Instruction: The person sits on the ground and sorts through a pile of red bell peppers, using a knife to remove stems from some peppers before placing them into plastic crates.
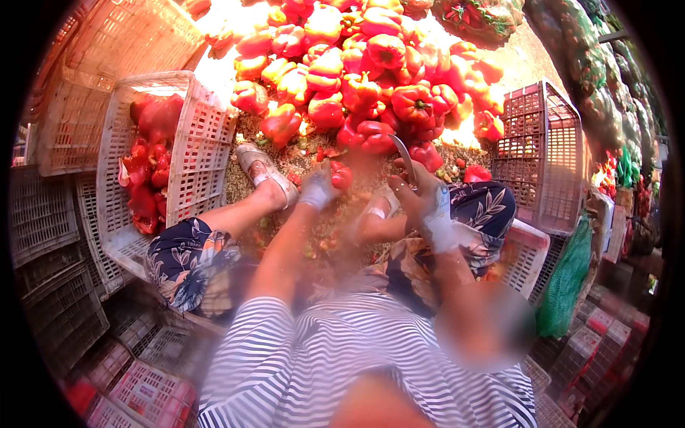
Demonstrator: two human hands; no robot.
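Observation:
In my gloved left hand (319,187) is a red bell pepper (341,175), its fingers closed round it between my feet. My right hand (427,200), gloved too, grips a knife (405,155) whose curved blade points up and away from me. The blade is apart from the pepper in my left hand. Just beyond both hands lies a large heap of red bell peppers (385,51). The knife's handle is mostly hidden in my fingers.
At my left a white plastic crate (207,135) holds red pepper pieces (151,160). A brown crate (524,153) stands at the right, with a green mesh bag (565,285) nearer me. Seeds and scraps litter the ground (246,207). Stacked crates (53,285) stand far left; filled net sacks (571,57) far right.

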